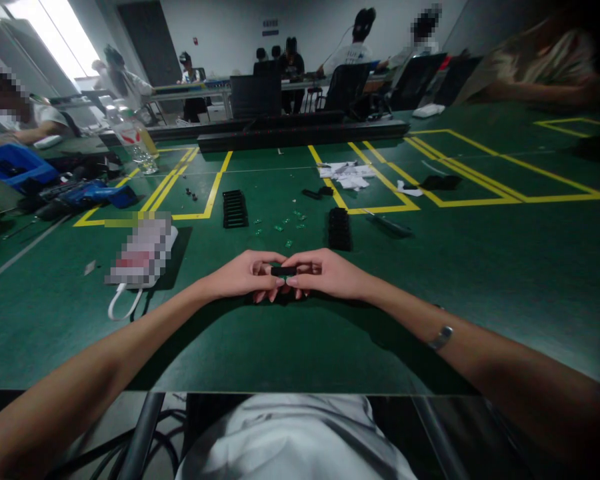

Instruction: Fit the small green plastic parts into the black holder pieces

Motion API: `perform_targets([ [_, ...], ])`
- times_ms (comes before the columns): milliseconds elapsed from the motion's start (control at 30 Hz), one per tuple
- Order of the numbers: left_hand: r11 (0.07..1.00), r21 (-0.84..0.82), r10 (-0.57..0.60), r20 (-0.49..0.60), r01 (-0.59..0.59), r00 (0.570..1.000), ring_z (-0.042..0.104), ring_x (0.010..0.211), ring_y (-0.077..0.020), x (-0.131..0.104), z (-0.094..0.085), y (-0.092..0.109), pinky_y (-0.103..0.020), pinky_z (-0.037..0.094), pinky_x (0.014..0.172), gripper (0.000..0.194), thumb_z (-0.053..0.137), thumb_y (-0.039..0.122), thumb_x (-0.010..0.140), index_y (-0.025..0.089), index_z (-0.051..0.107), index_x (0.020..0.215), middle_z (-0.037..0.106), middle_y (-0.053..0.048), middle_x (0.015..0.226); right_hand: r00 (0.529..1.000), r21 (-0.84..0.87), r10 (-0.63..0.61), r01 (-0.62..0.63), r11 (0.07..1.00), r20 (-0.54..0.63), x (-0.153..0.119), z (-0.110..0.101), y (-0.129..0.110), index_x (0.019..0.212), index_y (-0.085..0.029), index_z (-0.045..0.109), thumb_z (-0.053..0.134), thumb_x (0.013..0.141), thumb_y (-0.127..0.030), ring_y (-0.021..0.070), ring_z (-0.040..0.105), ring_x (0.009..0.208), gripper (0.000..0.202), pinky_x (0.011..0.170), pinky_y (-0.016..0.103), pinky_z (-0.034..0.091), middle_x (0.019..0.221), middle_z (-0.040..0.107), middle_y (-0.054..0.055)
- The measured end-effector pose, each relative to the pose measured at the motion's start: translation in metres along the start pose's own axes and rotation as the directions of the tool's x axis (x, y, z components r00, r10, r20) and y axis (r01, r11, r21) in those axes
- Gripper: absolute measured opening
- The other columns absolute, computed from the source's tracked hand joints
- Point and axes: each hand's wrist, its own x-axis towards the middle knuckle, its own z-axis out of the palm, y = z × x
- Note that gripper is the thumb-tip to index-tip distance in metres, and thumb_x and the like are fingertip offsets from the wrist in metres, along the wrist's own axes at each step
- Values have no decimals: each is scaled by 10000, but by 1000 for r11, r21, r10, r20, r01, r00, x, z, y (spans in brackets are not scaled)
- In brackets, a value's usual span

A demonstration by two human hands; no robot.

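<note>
A broad green bench point(480, 267) with yellow marking lines point(485, 200) fills most of the view. A long black straight-edged bar point(300, 137) lies across its far part. At the far left sits a blue plastic bin point(35, 167), with a blue-and-black tool point(85, 195) just beside it and a clear plastic bottle point(137, 143) standing near.

The left hand point(245, 275) and right hand point(333, 275) meet over the near middle of the bench. A white box-shaped device point(145, 253), its surface blurred, rests to the left of them, a white cable point(115, 307) looping from its near end. Crumpled white paper point(347, 175) lies farther off, partly over a yellow line.

Beyond the hands, a black slotted rectangular frame point(235, 209) lies on the left and a black ridged block point(339, 229) on the right, well apart. A short black rectangular piece point(280, 271) is between the two hands, the fingers of both grasping it, one hand at each end. Smallest are the thin green chips point(279, 228), scattered on the bench between frame and block.
</note>
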Motion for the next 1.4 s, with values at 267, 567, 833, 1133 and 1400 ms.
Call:
perform_targets([
  [267,1000,23,13,4,-13,1000,564,463,-90,0,0,1,-157,416,438,446,631,374,918,105,552,1265,664,-38,672,1000,-9,1,-1,1000,-3,0,-1,1,1189,-136,651,701,851,-371,151,701,684,414,624,253,550,857,745,66],
  [567,1000,-23,-6,3,6,1000,564,470,-95,1,0,-1,-170,431,453,479,612,392,928,106,531,1303,675,-54,707,1000,-28,-23,24,999,10,0,-2,3,1174,-140,666,684,863,-405,157,701,686,409,612,254,555,881,747,81],
  [833,1000,10,-6,-1,6,1000,557,464,-88,0,0,0,-160,422,446,469,620,388,920,105,545,1286,661,-42,695,1000,-25,-20,20,999,-1,1,-1,4,1195,-135,665,707,841,-405,154,699,673,448,615,252,548,845,748,71],
  [1133,1000,-4,-14,2,14,1000,557,462,-82,1,1,-1,-157,425,446,476,628,353,910,89,531,1294,657,-44,705,1000,-19,-16,16,1000,0,1,-1,5,1203,-130,654,720,827,-414,153,699,687,476,626,257,547,878,747,75],
  [1400,1000,-5,-24,-5,24,1000,547,464,-78,0,1,-3,-159,425,449,462,644,327,892,121,543,1293,652,-25,699,1000,-16,-3,3,1000,-15,-1,0,4,1205,-137,664,734,814,-399,155,702,691,476,644,266,559,873,750,74],
])
